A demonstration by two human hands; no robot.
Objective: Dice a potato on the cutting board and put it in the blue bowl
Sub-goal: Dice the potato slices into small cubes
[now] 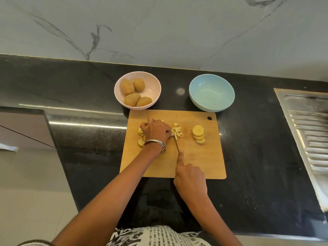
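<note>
On cutting board (204,157): knife (177,144), potato dice (176,131)

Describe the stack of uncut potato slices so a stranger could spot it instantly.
Find the wooden cutting board on the black counter, in front of the blue bowl. On the board's right side, apart from both hands, lies an overlapping row of round potato slices. Unlike the small diced cubes by the knife, these are whole yellow discs.

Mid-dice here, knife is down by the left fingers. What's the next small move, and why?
Probably shift the left hand back a little and make the next knife cut. The right hand holds the blade at the pile of cubes, slices wait uncut, and the blue bowl holds no potato.
</note>
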